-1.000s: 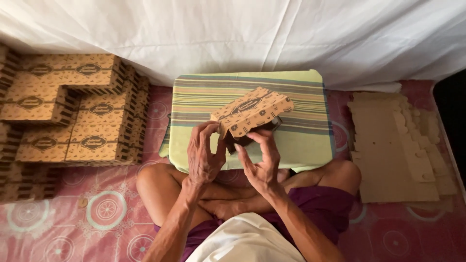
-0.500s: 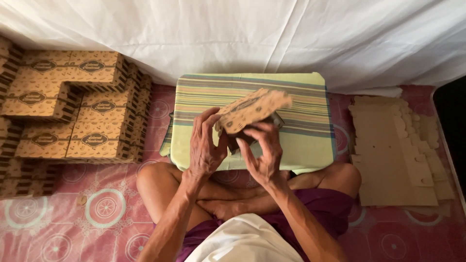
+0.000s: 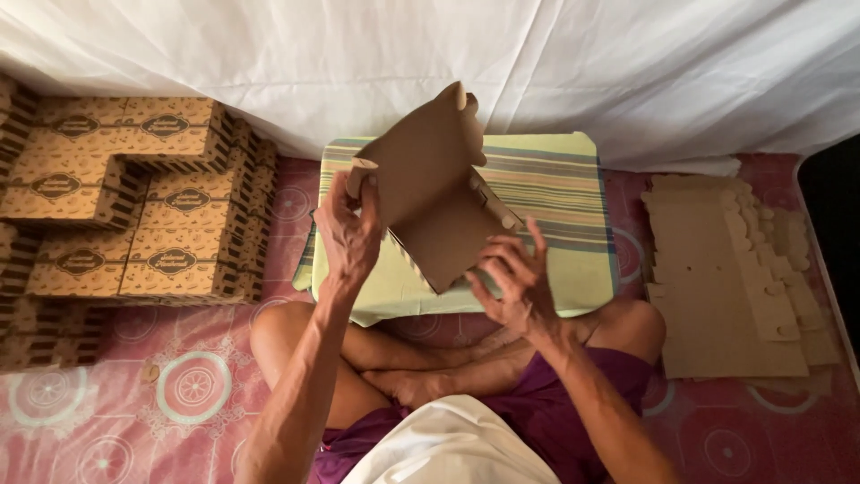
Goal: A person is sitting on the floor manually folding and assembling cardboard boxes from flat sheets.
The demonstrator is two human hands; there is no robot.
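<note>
Nearest the camera, crossed legs are seen on the pink patterned mat (image 3: 179, 394), and above them a half-folded brown cardboard box blank (image 3: 434, 193) is held upright between both hands. Its lower edge is steadied by the spread fingers of the right hand (image 3: 512, 285), while a side flap seems to be pinched by the left hand (image 3: 348, 235), apparently so a crease can be formed over the striped cushion (image 3: 555, 193). Farther out, finished printed boxes (image 3: 134, 202) are stacked at left, flat blanks (image 3: 726, 278) are piled at right, and a white sheet (image 3: 582, 63) hangs behind.
</note>
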